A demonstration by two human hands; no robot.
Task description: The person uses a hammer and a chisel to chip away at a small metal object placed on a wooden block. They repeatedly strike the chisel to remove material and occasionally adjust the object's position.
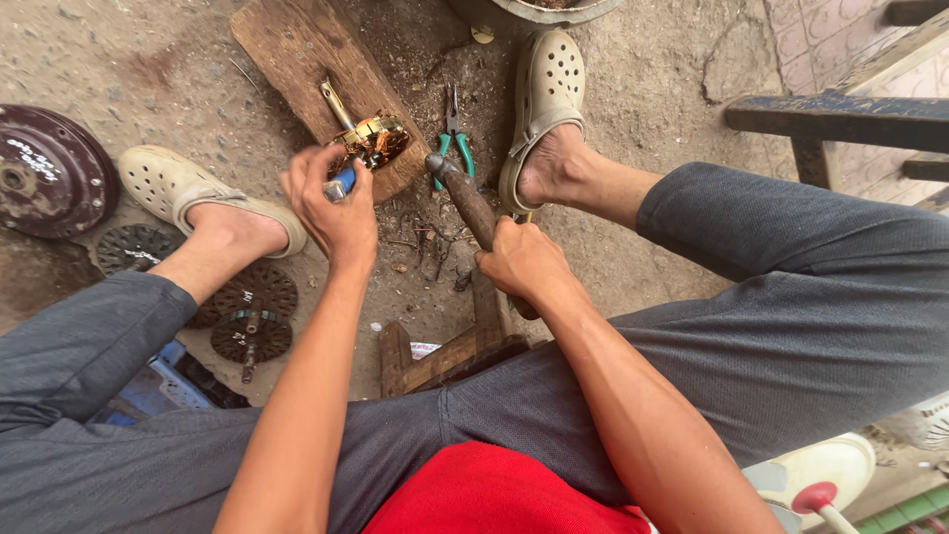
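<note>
My left hand (331, 203) is closed around a blue-handled tool (341, 181) whose tip points at a small motor part with copper windings (374, 140). That part lies on a wooden board (301, 54) on the ground between my feet. A brass-coloured rod (336, 102) sticks out of it toward the board's far end. My right hand (519, 262) grips the brown wooden handle of a hammer (473, 208); its dark head (436, 164) hovers just right of the motor part, beside the board's near corner.
Green-handled pliers (453, 148) lie on the ground by my right foot. Round metal rotor discs (252, 316) and a dark red housing (44, 170) sit at left. A low wooden stool (450, 351) is under me, a dark bench (840, 114) at right.
</note>
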